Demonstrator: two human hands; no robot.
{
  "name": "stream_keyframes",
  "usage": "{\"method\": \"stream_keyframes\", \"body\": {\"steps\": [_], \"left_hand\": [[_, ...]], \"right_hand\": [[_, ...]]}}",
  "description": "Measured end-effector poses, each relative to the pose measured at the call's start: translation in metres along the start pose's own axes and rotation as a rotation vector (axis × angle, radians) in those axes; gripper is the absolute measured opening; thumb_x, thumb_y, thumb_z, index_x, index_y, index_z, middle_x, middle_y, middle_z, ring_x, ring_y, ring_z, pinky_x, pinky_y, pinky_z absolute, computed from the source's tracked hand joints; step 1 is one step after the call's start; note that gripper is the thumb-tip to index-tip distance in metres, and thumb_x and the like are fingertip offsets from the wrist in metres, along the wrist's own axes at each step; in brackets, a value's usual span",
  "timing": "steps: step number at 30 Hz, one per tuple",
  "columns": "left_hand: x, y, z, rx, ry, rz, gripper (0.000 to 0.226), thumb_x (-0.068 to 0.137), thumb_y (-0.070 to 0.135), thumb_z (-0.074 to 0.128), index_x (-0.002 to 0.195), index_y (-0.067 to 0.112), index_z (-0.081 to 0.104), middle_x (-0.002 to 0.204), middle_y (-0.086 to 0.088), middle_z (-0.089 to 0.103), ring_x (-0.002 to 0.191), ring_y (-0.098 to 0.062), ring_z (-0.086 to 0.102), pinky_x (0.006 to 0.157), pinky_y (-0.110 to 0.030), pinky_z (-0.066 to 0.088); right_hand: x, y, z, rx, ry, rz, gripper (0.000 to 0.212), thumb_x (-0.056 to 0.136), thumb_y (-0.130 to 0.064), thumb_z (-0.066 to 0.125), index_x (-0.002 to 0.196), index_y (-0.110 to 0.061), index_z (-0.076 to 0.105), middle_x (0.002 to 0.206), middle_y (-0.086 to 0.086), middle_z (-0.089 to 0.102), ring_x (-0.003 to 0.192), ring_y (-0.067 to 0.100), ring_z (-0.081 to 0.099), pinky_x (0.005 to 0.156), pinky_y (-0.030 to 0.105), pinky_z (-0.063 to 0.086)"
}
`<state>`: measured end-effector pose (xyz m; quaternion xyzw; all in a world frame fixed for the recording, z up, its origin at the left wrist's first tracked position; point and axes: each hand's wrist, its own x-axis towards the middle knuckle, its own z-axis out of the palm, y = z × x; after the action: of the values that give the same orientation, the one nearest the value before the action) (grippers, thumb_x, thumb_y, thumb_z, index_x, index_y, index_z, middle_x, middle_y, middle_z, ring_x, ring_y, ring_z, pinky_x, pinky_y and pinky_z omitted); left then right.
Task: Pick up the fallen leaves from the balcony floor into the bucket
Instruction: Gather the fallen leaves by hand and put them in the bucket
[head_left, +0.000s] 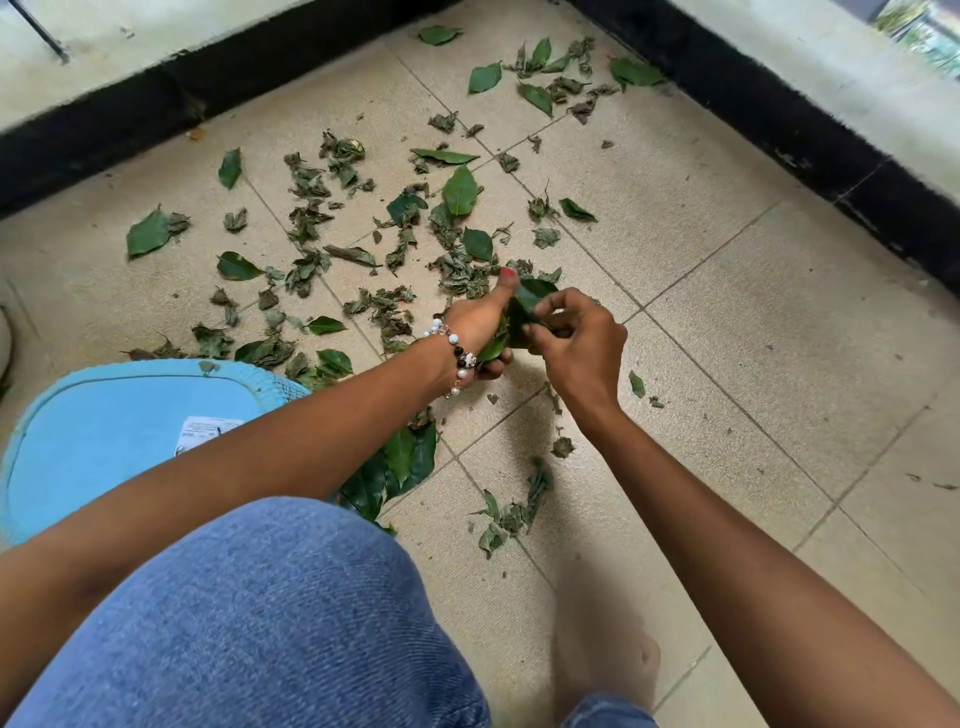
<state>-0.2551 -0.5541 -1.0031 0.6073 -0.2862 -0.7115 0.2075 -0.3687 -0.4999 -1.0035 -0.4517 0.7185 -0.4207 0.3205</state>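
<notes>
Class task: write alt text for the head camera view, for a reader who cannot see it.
A crouching person's left hand grips a bunch of green leaves while the right hand pinches a leaf against it. Many leaves still litter the beige tiled balcony floor. A light blue bucket stands at the person's left, by a denim-clad knee.

We have a single view, worn on the person's head, looking forward and steeply down at the tiled floor (727, 322). It sits close above a bent knee in denim (270, 623) at the near edge. Both forearms reach away from us toward the middle. The far edge takes in the dark skirting (779, 104) where two walls meet.
</notes>
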Motion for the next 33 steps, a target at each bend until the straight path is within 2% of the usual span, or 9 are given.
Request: {"method": "stream_keyframes", "body": {"steps": [4, 7, 10, 13, 16, 20, 23, 29, 33], "left_hand": [[-0.002, -0.005, 0.013, -0.177, -0.162, -0.064, 0.059, 0.082, 0.075, 0.046, 0.073, 0.017, 0.055, 0.056, 0.0, 0.048, 0.038, -0.012, 0.04, 0.034, -0.014, 0.03], [0.002, -0.013, 0.02, -0.252, -0.011, -0.088, 0.053, 0.08, 0.066, 0.061, 0.071, 0.014, 0.058, 0.054, -0.001, 0.05, 0.039, -0.015, 0.04, 0.037, -0.016, 0.032], [0.005, -0.014, 0.024, -0.239, 0.133, -0.033, 0.043, 0.088, 0.049, 0.064, 0.074, 0.008, 0.063, 0.059, -0.005, 0.058, 0.045, -0.018, 0.049, 0.039, -0.02, 0.037], [0.009, -0.01, 0.028, -0.163, 0.212, 0.015, 0.042, 0.091, 0.045, 0.061, 0.089, 0.004, 0.071, 0.081, -0.01, 0.07, 0.057, -0.024, 0.063, 0.047, -0.028, 0.051], [0.013, -0.009, 0.022, -0.176, 0.291, 0.031, 0.044, 0.096, 0.042, 0.056, 0.08, 0.001, 0.065, 0.068, -0.012, 0.065, 0.038, -0.017, 0.051, 0.039, -0.021, 0.04], [0.016, -0.011, 0.015, -0.202, 0.344, 0.018, 0.048, 0.096, 0.041, 0.055, 0.068, 0.003, 0.059, 0.058, -0.01, 0.059, 0.032, -0.015, 0.043, 0.036, -0.017, 0.033], [0.017, -0.012, 0.019, -0.204, 0.33, 0.008, 0.046, 0.094, 0.044, 0.057, 0.078, 0.001, 0.061, 0.065, -0.01, 0.061, 0.039, -0.017, 0.046, 0.036, -0.017, 0.034], [0.013, -0.013, 0.021, -0.182, 0.303, 0.027, 0.047, 0.094, 0.044, 0.059, 0.065, 0.007, 0.058, 0.057, -0.008, 0.058, 0.034, -0.016, 0.043, 0.038, -0.017, 0.033], [0.012, -0.015, 0.02, -0.178, 0.303, 0.033, 0.045, 0.093, 0.043, 0.06, 0.069, 0.005, 0.059, 0.06, -0.009, 0.059, 0.035, -0.015, 0.045, 0.037, -0.018, 0.034]], "right_hand": [[-0.009, -0.001, 0.0, -0.134, -0.045, -0.267, 0.022, 0.081, 0.004, 0.063, 0.095, -0.009, 0.075, 0.089, 0.002, 0.074, 0.078, 0.017, 0.069, 0.08, 0.036, 0.056], [-0.012, 0.001, -0.011, -0.295, -0.279, -0.427, 0.034, 0.08, -0.002, 0.048, 0.101, -0.007, 0.074, 0.09, 0.009, 0.073, 0.08, 0.024, 0.065, 0.074, 0.034, 0.051], [-0.006, 0.011, -0.026, -0.309, -0.478, -0.369, 0.041, 0.084, -0.005, 0.049, 0.119, -0.013, 0.069, 0.121, 0.005, 0.068, 0.114, 0.018, 0.059, 0.103, 0.037, 0.041], [-0.016, 0.017, -0.032, -0.038, -0.39, -0.239, 0.036, 0.087, -0.008, 0.064, 0.122, -0.015, 0.066, 0.128, -0.002, 0.063, 0.123, 0.008, 0.055, 0.106, 0.026, 0.041], [-0.038, 0.028, -0.027, -0.033, -0.153, -0.178, 0.018, 0.086, -0.015, 0.069, 0.103, -0.017, 0.072, 0.104, -0.005, 0.071, 0.098, 0.004, 0.063, 0.087, 0.029, 0.05], [-0.068, 0.052, -0.025, -0.495, -0.768, -0.39, 0.048, 0.078, -0.065, 0.053, 0.104, -0.026, 0.065, 0.108, -0.005, 0.051, 0.106, 0.009, 0.036, 0.096, 0.041, 0.032], [-0.088, 0.06, -0.017, -0.763, -0.989, -0.635, 0.054, 0.075, -0.07, 0.06, 0.114, -0.032, 0.058, 0.12, 0.001, 0.042, 0.117, 0.017, 0.029, 0.099, 0.044, 0.022], [-0.065, 0.059, -0.024, -0.798, -0.808, -0.632, 0.022, 0.086, -0.038, 0.064, 0.102, -0.023, 0.066, 0.119, 0.001, 0.051, 0.118, 0.02, 0.035, 0.102, 0.051, 0.03], [-0.039, 0.062, -0.046, -0.779, -0.546, -0.412, 0.033, 0.089, -0.037, 0.064, 0.12, -0.027, 0.062, 0.138, 0.002, 0.044, 0.132, 0.025, 0.026, 0.108, 0.052, 0.026]]}}
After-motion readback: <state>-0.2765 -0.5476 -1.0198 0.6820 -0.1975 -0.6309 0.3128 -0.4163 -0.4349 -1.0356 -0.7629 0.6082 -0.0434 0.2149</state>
